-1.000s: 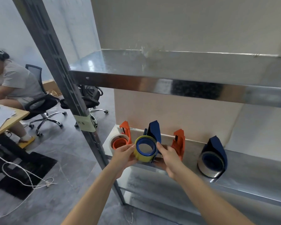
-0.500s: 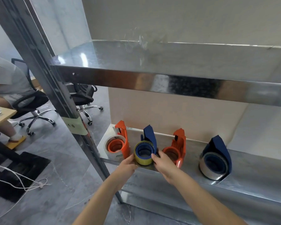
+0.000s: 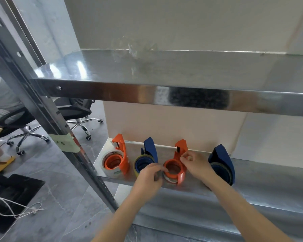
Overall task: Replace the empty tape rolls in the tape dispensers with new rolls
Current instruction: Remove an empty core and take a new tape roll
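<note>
Four tape dispensers stand in a row on the lower metal shelf (image 3: 262,173). From the left: an orange dispenser (image 3: 118,158) with a white roll, a blue dispenser (image 3: 147,158) with a yellowish roll, a second orange dispenser (image 3: 176,165) whose roll looks thin, and another blue dispenser (image 3: 221,163) with a dark roll. My left hand (image 3: 150,179) grips the left rim of the second orange dispenser. My right hand (image 3: 195,165) holds its upper right side near the handle. Both hands hide part of it.
An upper metal shelf (image 3: 164,91) overhangs the row. A slanted steel upright (image 3: 47,117) with a taped label stands at left. Beyond it are office chairs (image 3: 73,112), a seated person (image 3: 0,102), and a white cord (image 3: 16,208) on the grey floor.
Both hands let go of the blue dispenser with the yellowish roll, now standing on the shelf, and moved right onto the second orange dispenser. The camera came closer and turned right.
</note>
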`<action>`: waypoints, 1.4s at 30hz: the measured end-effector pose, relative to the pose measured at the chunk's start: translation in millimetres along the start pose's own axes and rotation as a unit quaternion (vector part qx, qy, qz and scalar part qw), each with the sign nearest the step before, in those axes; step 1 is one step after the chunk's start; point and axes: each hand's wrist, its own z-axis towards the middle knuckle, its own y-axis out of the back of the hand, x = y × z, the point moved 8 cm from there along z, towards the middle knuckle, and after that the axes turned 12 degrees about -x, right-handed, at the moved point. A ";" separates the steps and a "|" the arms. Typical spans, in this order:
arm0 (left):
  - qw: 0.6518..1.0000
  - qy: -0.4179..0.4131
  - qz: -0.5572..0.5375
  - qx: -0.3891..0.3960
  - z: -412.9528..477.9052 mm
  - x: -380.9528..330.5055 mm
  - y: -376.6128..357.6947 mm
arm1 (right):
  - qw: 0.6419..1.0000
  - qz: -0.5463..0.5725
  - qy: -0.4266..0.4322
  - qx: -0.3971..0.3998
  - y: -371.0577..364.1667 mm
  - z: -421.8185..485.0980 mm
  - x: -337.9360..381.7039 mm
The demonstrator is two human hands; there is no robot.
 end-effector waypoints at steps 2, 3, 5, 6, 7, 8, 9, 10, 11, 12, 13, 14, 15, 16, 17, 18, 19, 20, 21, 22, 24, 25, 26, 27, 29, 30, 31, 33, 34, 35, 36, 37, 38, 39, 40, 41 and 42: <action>0.996 -0.046 0.025 0.069 -5.3 -14.7 -41.2 | 0.998 -0.055 0.011 0.035 0.1 -6.8 -14.7; 0.994 -0.051 0.043 0.087 -8.8 -14.0 -49.6 | 0.996 -0.075 0.025 0.046 -5.3 -10.4 -14.1; 0.991 -0.057 0.073 0.101 -10.8 -14.6 -63.1 | 0.991 -0.114 0.050 0.046 -7.4 -15.2 -19.6; 0.989 -0.059 0.091 0.101 -9.7 -12.8 -67.6 | 0.989 -0.130 0.062 0.044 -7.0 -16.1 -21.8; 0.988 -0.063 0.107 0.095 -7.8 -11.0 -69.1 | 0.986 -0.143 0.072 0.043 -5.9 -16.4 -23.4; 0.987 -0.065 0.117 0.090 -4.9 -8.8 -69.8 | 0.984 -0.155 0.079 0.042 -4.3 -15.6 -25.4; 0.987 -0.066 0.120 0.087 -2.3 -6.9 -69.8 | 0.982 -0.163 0.086 0.047 -1.3 -15.3 -27.0; 0.987 -0.067 0.120 0.083 -0.6 -5.5 -69.1 | 0.979 -0.176 0.092 0.053 3.0 -14.0 -29.9; 0.987 -0.070 0.120 0.079 0.9 -4.7 -68.3 | 0.975 -0.190 0.096 0.061 8.9 -12.7 -33.1; 0.987 -0.071 0.123 0.077 2.3 -5.1 -66.8 | 0.973 -0.199 0.097 0.066 15.7 -11.0 -36.9; 0.986 -0.073 0.128 0.074 3.8 -5.1 -66.2 | 0.973 -0.201 0.096 0.067 23.3 -9.1 -41.5; 0.986 -0.073 0.130 0.070 5.3 -4.5 -66.5 | 0.973 -0.198 0.095 0.068 29.2 -7.1 -46.8; 0.987 -0.075 0.131 0.064 6.6 -4.2 -66.9 | 0.974 -0.191 0.098 0.070 32.7 -6.7 -50.2; 0.987 -0.073 0.133 0.060 7.4 -4.1 -67.5 | 0.975 -0.186 0.099 0.073 33.5 -7.0 -52.1; 0.987 -0.070 0.137 0.055 7.8 -3.8 -68.2 | 0.975 -0.183 0.102 0.074 32.2 -7.3 -53.7; 0.986 -0.066 0.142 0.052 8.6 -3.4 -69.3 | 0.976 -0.180 0.102 0.069 31.1 -7.0 -54.4; 0.986 -0.063 0.149 0.048 9.1 -3.1 -70.4 | 0.977 -0.176 0.101 0.064 30.2 -6.9 -54.6; 0.984 -0.062 0.161 0.044 9.7 -3.1 -70.8 | 0.978 -0.173 0.101 0.061 29.7 -6.6 -54.5; 0.982 -0.062 0.177 0.040 10.4 -3.3 -70.8 | 0.978 -0.172 0.102 0.059 29.6 -6.3 -54.6; 0.979 -0.061 0.193 0.036 11.4 -3.6 -70.3 | 0.978 -0.173 0.103 0.059 29.8 -6.4 -54.5; 0.974 -0.059 0.218 0.028 14.1 -4.3 -69.2 | 0.975 -0.182 0.106 0.062 29.2 -7.3 -54.1; 0.972 -0.059 0.226 0.026 14.8 -5.8 -69.1 | 0.975 -0.186 0.109 0.061 29.2 -7.8 -53.8; 0.971 -0.063 0.231 0.025 14.8 -8.0 -69.8 | 0.974 -0.187 0.113 0.060 29.5 -7.9 -53.0; 0.969 -0.071 0.235 0.025 14.1 -10.5 -70.6 | 0.974 -0.186 0.114 0.058 30.0 -7.7 -52.5; 0.964 -0.094 0.246 0.020 11.1 -15.9 -70.3 | 0.976 -0.180 0.112 0.056 30.5 -7.3 -53.1; 0.962 -0.104 0.250 0.014 9.6 -17.5 -68.5 | 0.976 -0.177 0.110 0.057 30.3 -7.2 -54.1; 0.962 -0.110 0.250 0.008 8.9 -17.8 -66.5 | 0.977 -0.176 0.107 0.057 30.1 -7.3 -55.2; 0.967 -0.118 0.228 -0.007 8.6 -17.1 -60.7 | 0.978 -0.176 0.100 0.056 29.6 -7.3 -57.2; 0.970 -0.121 0.210 -0.016 8.8 -17.6 -56.4 | 0.978 -0.177 0.097 0.056 29.6 -7.4 -57.7; 0.972 -0.127 0.194 -0.027 9.1 -19.5 -51.9 | 0.977 -0.180 0.094 0.059 29.4 -7.9 -57.8; 0.973 -0.140 0.179 -0.041 9.0 -23.3 -46.7 | 0.977 -0.182 0.091 0.063 28.9 -8.6 -57.4; 0.972 -0.154 0.167 -0.059 8.8 -28.6 -40.9 | 0.977 -0.181 0.090 0.068 28.5 -9.6 -56.8; 0.971 -0.167 0.156 -0.075 8.5 -35.1 -34.8 | 0.979 -0.173 0.088 0.067 28.5 -9.9 -56.3; 0.969 -0.178 0.146 -0.086 8.7 -42.1 -29.2 | 0.983 -0.152 0.089 0.055 30.6 -10.1 -53.4; 0.968 -0.187 0.140 -0.093 9.2 -49.2 -24.8 | 0.989 -0.116 0.091 0.032 34.8 -9.7 -49.6; 0.966 -0.198 0.135 -0.097 9.8 -56.4 -21.2 | 0.995 -0.062 0.084 0.006 40.1 -9.3 -45.6; 0.964 -0.208 0.130 -0.100 10.0 -63.8 -18.0 | 0.998 0.007 0.059 -0.011 45.4 -9.3 -43.0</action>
